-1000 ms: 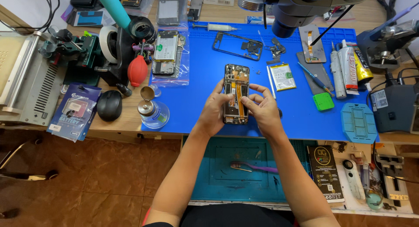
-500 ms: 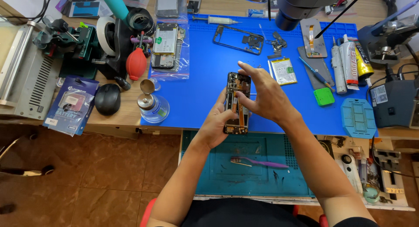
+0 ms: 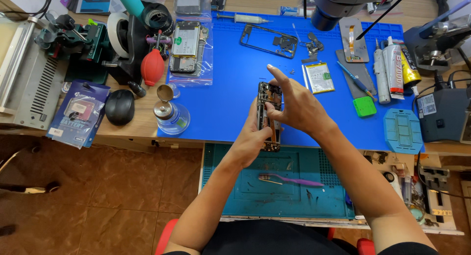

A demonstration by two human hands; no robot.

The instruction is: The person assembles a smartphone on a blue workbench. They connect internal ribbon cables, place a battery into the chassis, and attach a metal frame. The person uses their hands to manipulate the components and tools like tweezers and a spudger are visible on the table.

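An opened phone, its back removed and its boards and copper-coloured parts exposed, is held upright above the front edge of the blue mat that covers the middle of the bench. The phone is clasped from below and from its left side by the left hand, whose grip is closed around the lower half of the body. The right hand is laid against the phone's right side; its thumb is pressed to the exposed interior, while the index finger is raised and the remaining fingers are spread, so that its grip is apart rather than clamped. A phone battery is seen just beyond the right hand on the mat, and an empty phone frame lies near the mat's far edge. A second phone in a clear bag rests at the mat's left edge. A glass solvent dispenser and a black mouse stand near the bench's front edge, left of the mat. A purple toothbrush lies on the green tray below the bench front.
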